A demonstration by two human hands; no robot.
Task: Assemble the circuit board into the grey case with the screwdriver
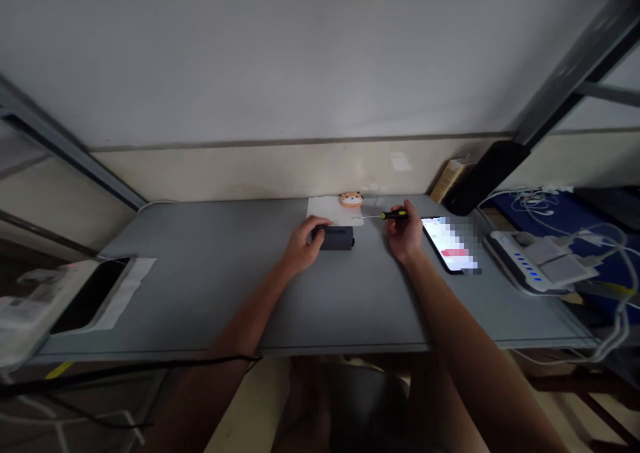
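Observation:
My left hand [303,244] grips the left end of a dark grey box-shaped device [337,238] with a row of slots along its upper edge. The device rests on the grey desk [215,260]. In my right hand [406,233] is a screwdriver [395,214] with a black and yellow handle, its thin shaft pointing left. The tip hovers over or near a white sheet of paper [327,208] behind the device, apart from the device. On the paper's right part sits a small orange and white animal-faced case [351,200].
A lit phone [447,243] lies right of my right hand. Farther right is a white power strip [525,263] with plugs and cables. A black cylinder [485,176] leans at the back beside a small box [447,180]. At left lies a dark-screened device [93,296] on papers.

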